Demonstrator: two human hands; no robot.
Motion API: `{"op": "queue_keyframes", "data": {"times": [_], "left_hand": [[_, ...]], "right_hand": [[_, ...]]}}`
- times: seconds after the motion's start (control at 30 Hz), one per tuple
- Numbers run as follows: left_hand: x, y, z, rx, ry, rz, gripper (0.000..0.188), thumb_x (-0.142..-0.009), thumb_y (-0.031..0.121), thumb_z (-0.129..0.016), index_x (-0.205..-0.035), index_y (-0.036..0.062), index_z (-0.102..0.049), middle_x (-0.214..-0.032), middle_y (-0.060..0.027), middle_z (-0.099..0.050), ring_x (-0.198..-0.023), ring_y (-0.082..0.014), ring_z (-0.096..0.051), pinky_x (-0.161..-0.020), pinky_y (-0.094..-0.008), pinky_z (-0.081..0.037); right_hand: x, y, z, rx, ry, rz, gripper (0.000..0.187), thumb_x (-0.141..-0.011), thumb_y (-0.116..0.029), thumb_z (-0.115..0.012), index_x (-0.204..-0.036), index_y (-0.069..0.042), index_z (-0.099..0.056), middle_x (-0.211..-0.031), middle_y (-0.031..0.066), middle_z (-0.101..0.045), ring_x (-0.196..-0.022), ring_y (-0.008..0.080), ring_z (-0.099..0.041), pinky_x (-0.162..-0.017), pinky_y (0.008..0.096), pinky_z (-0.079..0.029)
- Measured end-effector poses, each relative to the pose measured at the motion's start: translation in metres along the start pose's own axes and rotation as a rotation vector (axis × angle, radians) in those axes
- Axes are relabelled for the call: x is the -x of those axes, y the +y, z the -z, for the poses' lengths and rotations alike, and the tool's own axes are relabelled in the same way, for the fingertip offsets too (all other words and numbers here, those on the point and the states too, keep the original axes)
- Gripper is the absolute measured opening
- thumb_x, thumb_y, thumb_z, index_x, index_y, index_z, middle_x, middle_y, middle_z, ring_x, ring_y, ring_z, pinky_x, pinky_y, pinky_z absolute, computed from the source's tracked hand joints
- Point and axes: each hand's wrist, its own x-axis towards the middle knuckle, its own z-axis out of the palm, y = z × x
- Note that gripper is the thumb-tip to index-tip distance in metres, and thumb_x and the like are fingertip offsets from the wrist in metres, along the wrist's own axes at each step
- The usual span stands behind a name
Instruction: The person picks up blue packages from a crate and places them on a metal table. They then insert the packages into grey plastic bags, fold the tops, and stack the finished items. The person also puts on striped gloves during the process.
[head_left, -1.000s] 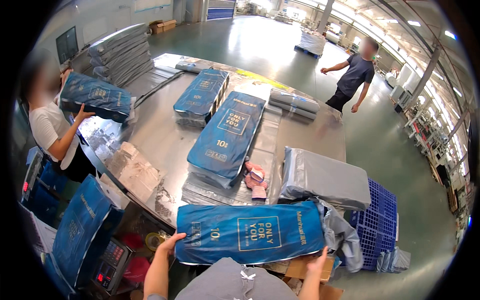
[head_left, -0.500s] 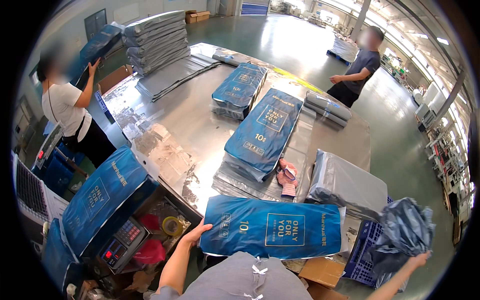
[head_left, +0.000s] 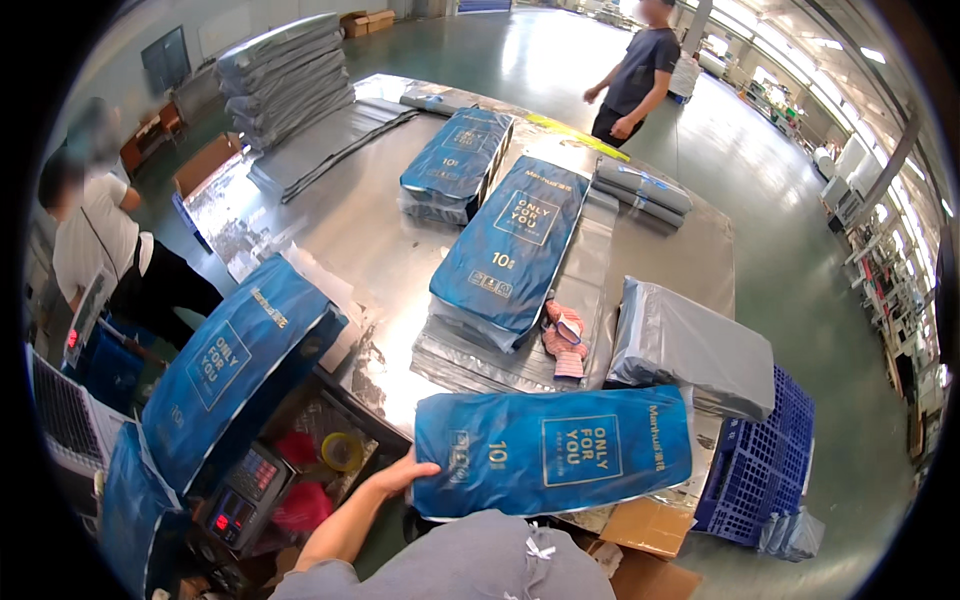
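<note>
My left hand [head_left: 400, 477] grips the left end of the blue package [head_left: 515, 455], which lies in front of me at the near edge of the table [head_left: 345, 230]; thumb on top, other fingers hidden beneath. My right hand is out of view; I cannot tell its fingers' state. The grey bundle [head_left: 690, 345] partly hides the blue crate [head_left: 765, 465]; the lower edge cuts off the cardboard box [head_left: 650, 525].

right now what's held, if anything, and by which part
The front blue plastic-wrapped pack, held at its left end by the left hand, thumb on top; the right hand is out of view.
</note>
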Motion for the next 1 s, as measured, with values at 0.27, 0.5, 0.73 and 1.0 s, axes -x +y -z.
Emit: {"op": "queue_keyframes", "data": {"times": [0.27,0.5,0.73,1.0], "left_hand": [[-0.067,0.017,-0.050,-0.284,-0.192,-0.079,0.094,-0.075,0.031,-0.068,-0.139,0.0025,-0.005,-0.140,-0.0126,-0.022,-0.127,-0.0220,-0.025,-0.105,-0.0352,-0.022],[-0.150,0.020,-0.109,-0.627,-0.178,-0.002,0.086,-0.073,0.044,-0.067,-0.134,0.0005,-0.025,-0.128,-0.0172,-0.041,-0.117,-0.0253,-0.041,-0.097,-0.0336,-0.033],[-0.236,0.111,-0.163,-1.320,0.485,-0.524,0.034,-0.076,0.033,-0.057,-0.089,0.0022,-0.058,-0.087,-0.0178,-0.059,-0.085,-0.0337,-0.057,-0.072,-0.0430,-0.046],[-0.458,0.092,-0.214,-0.670,0.532,-0.196,0.038,-0.086,0.027,-0.043,-0.108,-0.0016,-0.052,-0.109,-0.0241,-0.055,-0.105,-0.0357,-0.051,-0.089,-0.0397,-0.039]], "right_hand": [[-0.163,-0.015,-0.035,-0.131,0.066,0.122,0.036,-0.078,-0.022,-0.060,-0.107,-0.001,-0.056,-0.102,0.0198,-0.057,-0.092,0.0320,-0.054,-0.081,0.0358,-0.042],[-0.269,-0.288,0.038,-0.572,0.056,0.510,0.041,-0.079,-0.021,-0.058,-0.112,0.003,-0.051,-0.109,0.0191,-0.055,-0.103,0.0312,-0.052,-0.089,0.0375,-0.040],[-0.436,-0.347,-0.014,-0.220,0.273,0.251,0.064,-0.080,-0.032,-0.060,-0.132,-0.009,-0.032,-0.129,0.0156,-0.040,-0.118,0.0326,-0.040,-0.092,0.0463,-0.037],[-0.448,-0.378,0.031,-0.304,0.091,0.042,0.077,-0.073,-0.063,-0.053,-0.118,0.000,-0.049,-0.117,0.0237,-0.051,-0.108,0.0395,-0.048,-0.091,0.0444,-0.039]]}}
